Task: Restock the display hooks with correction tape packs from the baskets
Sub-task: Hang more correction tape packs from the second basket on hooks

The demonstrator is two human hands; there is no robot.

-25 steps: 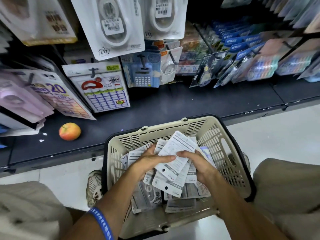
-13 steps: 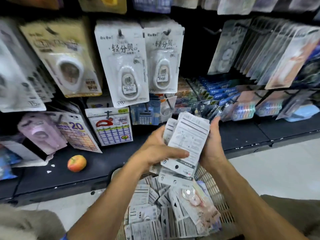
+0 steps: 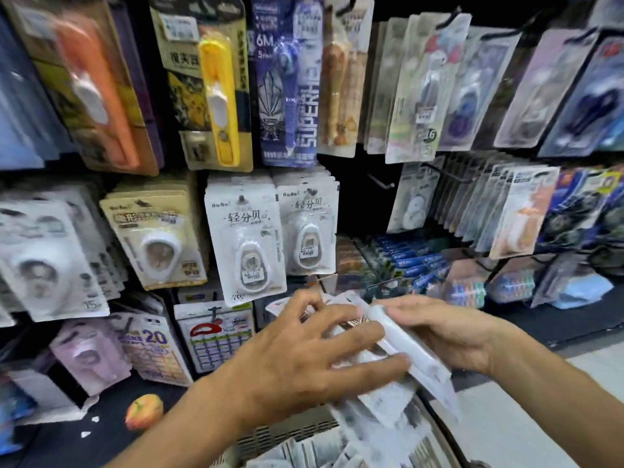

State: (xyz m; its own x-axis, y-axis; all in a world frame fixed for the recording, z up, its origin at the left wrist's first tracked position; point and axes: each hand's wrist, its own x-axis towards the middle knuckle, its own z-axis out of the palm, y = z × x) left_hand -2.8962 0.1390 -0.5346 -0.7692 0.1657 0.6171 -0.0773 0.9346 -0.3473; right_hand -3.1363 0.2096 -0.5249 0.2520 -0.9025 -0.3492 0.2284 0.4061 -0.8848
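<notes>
A stack of white correction tape packs is held between both hands in front of the display wall. My left hand lies over the stack with fingers spread across its top. My right hand grips the stack from the right side, thumb on top. White matching packs hang on hooks straight ahead, and an empty hook juts out to their right. The beige basket with several more packs sits below my arms, partly hidden.
Rows of other carded stationery packs hang to the right and above. A dark shelf runs under the hooks, with an orange-red ball lying on it at the left. Pale floor shows at the lower right.
Both hands lifted a stack of packs out of the basket and up to the hooks. The view rose from the basket to the display wall, and the stack turned from upright to flatter.
</notes>
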